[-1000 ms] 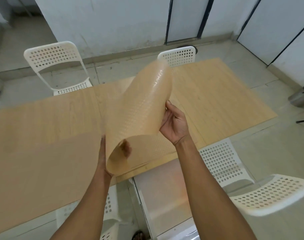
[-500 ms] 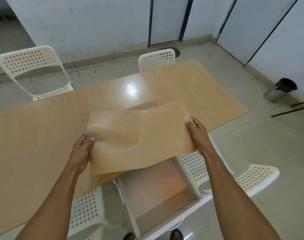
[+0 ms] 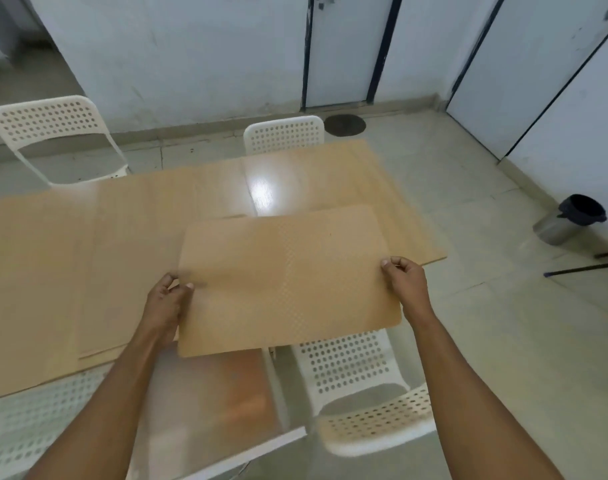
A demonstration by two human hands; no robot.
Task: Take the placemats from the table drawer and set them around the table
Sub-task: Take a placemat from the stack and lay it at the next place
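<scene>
A tan, finely textured placemat (image 3: 285, 278) is stretched flat between my two hands, above the near edge of the wooden table (image 3: 46, 258). My left hand (image 3: 167, 303) pinches its left edge and my right hand (image 3: 406, 282) pinches its right edge. Another tan placemat (image 3: 129, 271) lies flat on the table to the left, partly under the held one. Below the held mat the white table drawer (image 3: 226, 393) stands pulled open, its inside pale and blurred.
White perforated chairs stand around the table: two on the far side (image 3: 53, 133) (image 3: 285, 133), one by my right arm (image 3: 361, 386), one at the lower left (image 3: 29, 420). A lined metal bin (image 3: 572, 220) sits on the floor at right, near a dark stand leg (image 3: 586, 268).
The placemat was curled upright, then sagging between my hands; now it is pulled flat and level. My hands have spread apart to its two side edges.
</scene>
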